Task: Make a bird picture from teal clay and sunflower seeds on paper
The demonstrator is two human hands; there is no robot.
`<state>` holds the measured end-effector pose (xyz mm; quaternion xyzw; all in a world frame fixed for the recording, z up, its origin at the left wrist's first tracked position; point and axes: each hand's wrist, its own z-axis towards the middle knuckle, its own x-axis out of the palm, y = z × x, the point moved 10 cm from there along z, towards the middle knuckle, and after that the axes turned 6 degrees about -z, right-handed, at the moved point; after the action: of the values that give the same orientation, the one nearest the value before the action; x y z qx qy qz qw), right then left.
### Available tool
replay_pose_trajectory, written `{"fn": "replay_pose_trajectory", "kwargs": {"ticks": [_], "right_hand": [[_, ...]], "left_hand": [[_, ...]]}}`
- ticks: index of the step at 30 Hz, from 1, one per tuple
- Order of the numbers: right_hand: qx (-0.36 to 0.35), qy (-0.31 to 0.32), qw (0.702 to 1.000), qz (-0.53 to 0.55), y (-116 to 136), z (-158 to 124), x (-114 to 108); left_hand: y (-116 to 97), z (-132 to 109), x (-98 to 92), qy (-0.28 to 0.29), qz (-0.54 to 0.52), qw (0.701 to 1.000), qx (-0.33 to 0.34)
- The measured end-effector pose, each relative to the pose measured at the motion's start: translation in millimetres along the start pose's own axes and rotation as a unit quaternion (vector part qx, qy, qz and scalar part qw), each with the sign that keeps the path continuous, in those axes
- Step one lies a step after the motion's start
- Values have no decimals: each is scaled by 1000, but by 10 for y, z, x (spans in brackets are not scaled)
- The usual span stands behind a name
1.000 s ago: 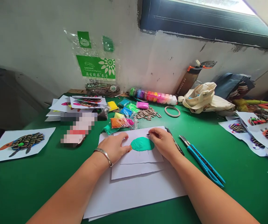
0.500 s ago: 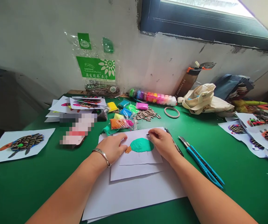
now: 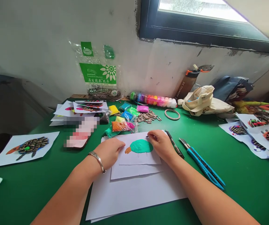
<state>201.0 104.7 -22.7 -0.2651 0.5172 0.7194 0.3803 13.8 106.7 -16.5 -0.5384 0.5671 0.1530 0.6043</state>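
Note:
My left hand (image 3: pixel 108 153) is at the left edge of a small white sheet (image 3: pixel 139 159), thumb and fingers together on that edge, a metal bangle on the wrist. On the sheet lies a flat turquoise clay oval (image 3: pixel 141 146) with an orange clay head (image 3: pixel 128 150) at its left end and pencilled legs below. At the oval's upper right, my right hand (image 3: pixel 160 142) pinches a tiny dark piece, too small to make out. Larger white sheets (image 3: pixel 136 193) lie beneath. Just right of this hand are a black pen (image 3: pixel 174 144) and a blue utility knife (image 3: pixel 202 164), its blade out.
Bags of coloured clay (image 3: pixel 120 126), loose sunflower seeds (image 3: pixel 149 117) and a tape ring (image 3: pixel 172 114) lie behind the sheets. Seed pictures rest at left (image 3: pixel 31 148) and right (image 3: pixel 256 131). A seed bag (image 3: pixel 98 75), bottle (image 3: pixel 187 82) and cloth bag (image 3: pixel 198 100) stand near the wall.
My left thumb and index finger have come together at the sheet's edge, and the small sheet has slid slightly left. My right hand keeps its pinch near the oval's upper right. The view has tilted up slightly.

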Motion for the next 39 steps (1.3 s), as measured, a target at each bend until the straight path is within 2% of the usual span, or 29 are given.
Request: {"fn": "replay_pose_trajectory", "kwargs": {"ticks": [4, 9, 15, 39], "right_hand": [[7, -2, 1000, 7, -21, 10, 8], [18, -4, 999, 28, -40, 11, 6], [22, 0, 1000, 22, -30, 16, -8], [18, 4, 1000, 19, -11, 14, -22]], "left_hand": [[-32, -128, 65, -16, -5, 1000, 15], [-149, -324, 128, -81, 16, 996, 43], [-181, -373, 190, -116, 57, 990, 63], [-126, -376, 208, -118, 66, 987, 89]]}}
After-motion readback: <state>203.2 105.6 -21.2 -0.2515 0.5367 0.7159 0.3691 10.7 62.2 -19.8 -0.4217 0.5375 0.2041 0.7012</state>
